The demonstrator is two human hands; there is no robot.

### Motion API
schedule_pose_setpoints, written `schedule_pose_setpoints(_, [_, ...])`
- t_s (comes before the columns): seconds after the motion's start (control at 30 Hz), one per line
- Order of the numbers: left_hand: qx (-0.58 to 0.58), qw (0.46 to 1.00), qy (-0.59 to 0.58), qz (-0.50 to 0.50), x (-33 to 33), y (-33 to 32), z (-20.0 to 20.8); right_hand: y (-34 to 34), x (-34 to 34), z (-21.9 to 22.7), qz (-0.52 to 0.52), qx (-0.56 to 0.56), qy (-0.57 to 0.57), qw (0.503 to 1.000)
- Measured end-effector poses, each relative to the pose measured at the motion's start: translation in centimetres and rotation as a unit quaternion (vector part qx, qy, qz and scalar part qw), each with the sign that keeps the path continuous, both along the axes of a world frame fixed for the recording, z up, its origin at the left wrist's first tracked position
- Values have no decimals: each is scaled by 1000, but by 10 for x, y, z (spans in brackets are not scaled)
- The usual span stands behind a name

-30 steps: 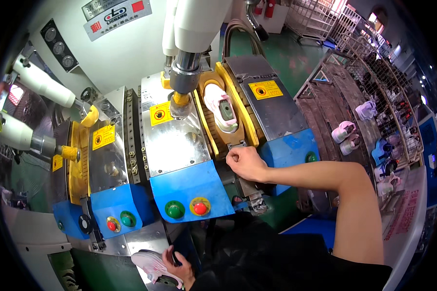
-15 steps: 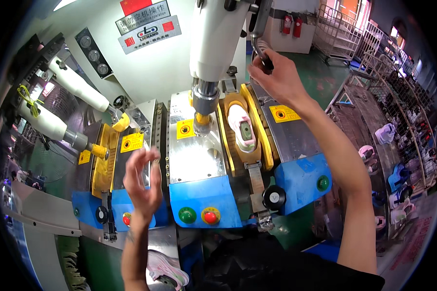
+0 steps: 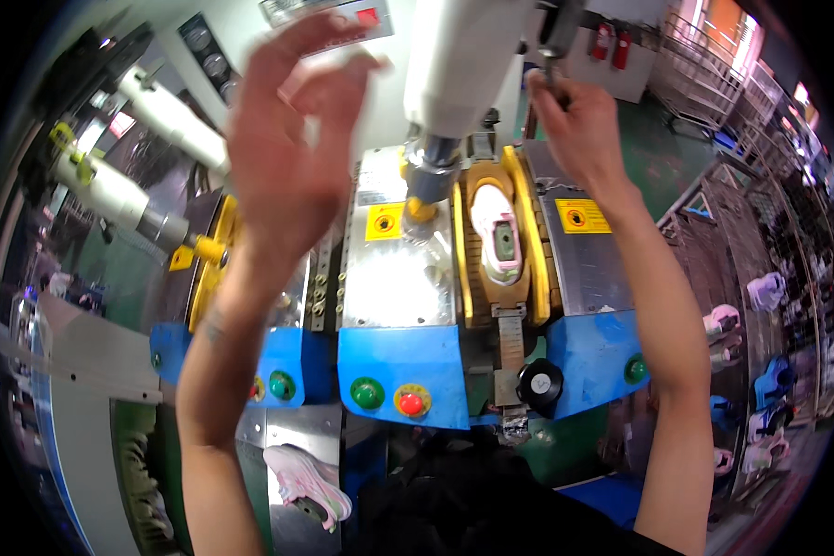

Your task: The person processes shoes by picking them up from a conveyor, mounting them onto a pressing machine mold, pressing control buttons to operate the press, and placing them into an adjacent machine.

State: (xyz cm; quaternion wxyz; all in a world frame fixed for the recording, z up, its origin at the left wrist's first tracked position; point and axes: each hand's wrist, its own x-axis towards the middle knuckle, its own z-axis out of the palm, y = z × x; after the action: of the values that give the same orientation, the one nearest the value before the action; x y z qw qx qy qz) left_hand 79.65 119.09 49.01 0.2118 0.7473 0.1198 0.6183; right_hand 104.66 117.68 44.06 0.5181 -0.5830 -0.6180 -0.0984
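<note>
My left hand (image 3: 292, 148) is raised in front of the machine, smeared by motion. Its fingers are curved and apart with nothing visible between them. At the upper right, the fingers of my right hand (image 3: 584, 125) are closed around the lower end of a dark metal lever (image 3: 554, 42) beside the white press cylinder (image 3: 463, 65). A pink and white shoe (image 3: 497, 218) with a green patch lies in the press bed between two yellow side pads (image 3: 528, 222); neither hand touches it. The cylinder's yellow-tipped end (image 3: 422, 208) hangs left of that shoe, over the metal plate.
Blue front panels (image 3: 403, 357) carry green and red buttons (image 3: 411, 401). A black knob (image 3: 539, 385) sticks out below the bed. Another pink shoe (image 3: 306, 482) rests on a metal surface at lower left. Shoes stand on a rack (image 3: 686, 278) at right; white cylinders (image 3: 102, 190) reach in from the left.
My left hand has risen from low before the machine to high near its back panel. My right hand stays at the lever. The view has shifted, and everything sits farther right.
</note>
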Motion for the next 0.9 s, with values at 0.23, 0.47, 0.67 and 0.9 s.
schedule_pose_setpoints(0.23, [33,963,263,47,-144,-110,-211,-38,-36,-23,-163,32,-148,975])
schedule_pose_setpoints(0.47, [-493,702,157,490,-298,-307,-364,-125,-282,-133,161,-169,-135,963])
schedule_pose_setpoints(0.67, [-561,615,213,511,-296,-318,-335,-97,-313,-235,149,-248,-237,928])
schedule_pose_setpoints(0.9, [-538,684,-91,483,-352,-346,-457,-236,-407,-276,386,-260,26,884])
